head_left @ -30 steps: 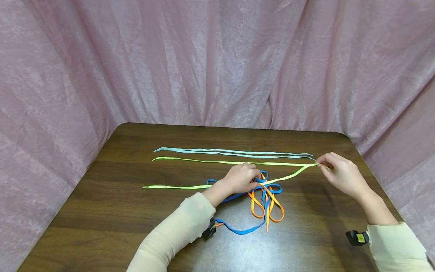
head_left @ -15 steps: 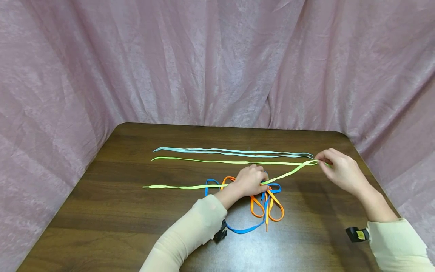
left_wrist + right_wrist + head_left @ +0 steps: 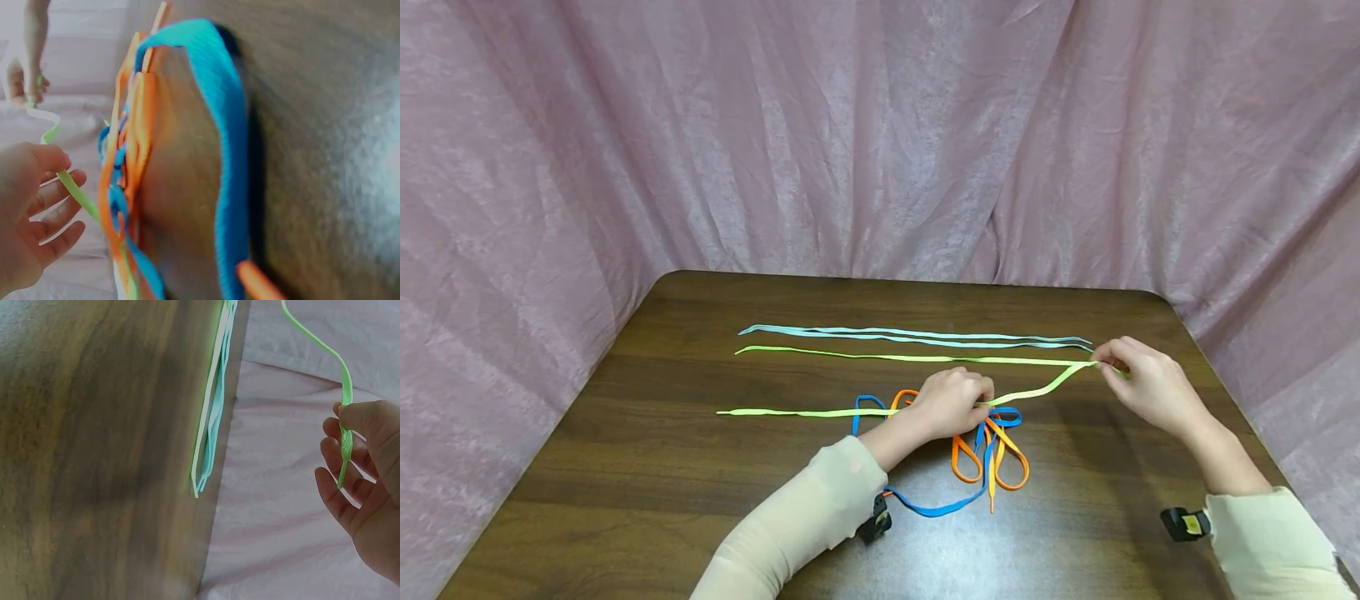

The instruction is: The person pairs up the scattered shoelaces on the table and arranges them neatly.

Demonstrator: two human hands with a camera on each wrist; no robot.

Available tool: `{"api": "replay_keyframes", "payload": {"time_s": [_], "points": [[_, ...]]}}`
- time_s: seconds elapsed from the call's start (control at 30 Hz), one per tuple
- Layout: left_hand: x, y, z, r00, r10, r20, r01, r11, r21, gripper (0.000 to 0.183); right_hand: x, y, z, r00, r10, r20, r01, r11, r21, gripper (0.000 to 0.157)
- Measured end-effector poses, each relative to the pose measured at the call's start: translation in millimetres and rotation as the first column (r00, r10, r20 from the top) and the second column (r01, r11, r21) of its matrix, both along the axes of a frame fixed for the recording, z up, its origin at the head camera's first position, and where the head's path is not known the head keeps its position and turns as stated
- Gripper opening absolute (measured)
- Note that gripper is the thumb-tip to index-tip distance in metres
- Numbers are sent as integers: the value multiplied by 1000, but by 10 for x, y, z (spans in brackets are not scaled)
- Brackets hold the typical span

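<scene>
My left hand (image 3: 950, 406) pinches a yellow-green shoelace (image 3: 1037, 391) between thumb and forefinger, above a tangle of blue and orange laces. In the left wrist view, the blue lace (image 3: 229, 150) arches near the camera, and the orange lace (image 3: 144, 119) lies looped beside it. My right hand (image 3: 1152, 385) pinches the same yellow-green lace by its right end; a short tip hangs past the fingers in the right wrist view. Between the hands the lace sags a little. Its left part lies along the table, and my left hand hides some of the tangle.
A second yellow-green lace (image 3: 850, 357) lies straight across the table, behind the tangle. Farther back, light blue laces (image 3: 215, 415) lie alongside it. The brown wooden table (image 3: 625, 467) ends at pink curtains (image 3: 850, 142).
My left hand has slid right along the yellow-green lace, uncovering an orange loop on its left. The right hand has shifted slightly left, still pinching the lace end.
</scene>
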State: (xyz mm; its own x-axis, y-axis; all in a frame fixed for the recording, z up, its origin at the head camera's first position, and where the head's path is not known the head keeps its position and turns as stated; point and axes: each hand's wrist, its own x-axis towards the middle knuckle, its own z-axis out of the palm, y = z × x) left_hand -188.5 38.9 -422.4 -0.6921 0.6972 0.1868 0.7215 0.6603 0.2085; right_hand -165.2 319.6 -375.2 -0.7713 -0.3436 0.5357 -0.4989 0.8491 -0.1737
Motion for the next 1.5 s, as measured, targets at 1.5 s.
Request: {"api": "replay_keyframes", "payload": {"time_s": [1.5], "points": [[203, -1561, 241, 993, 116, -3, -115, 988, 99, 9, 65, 149, -224, 1000, -21, 22, 20, 999, 27, 22]]}}
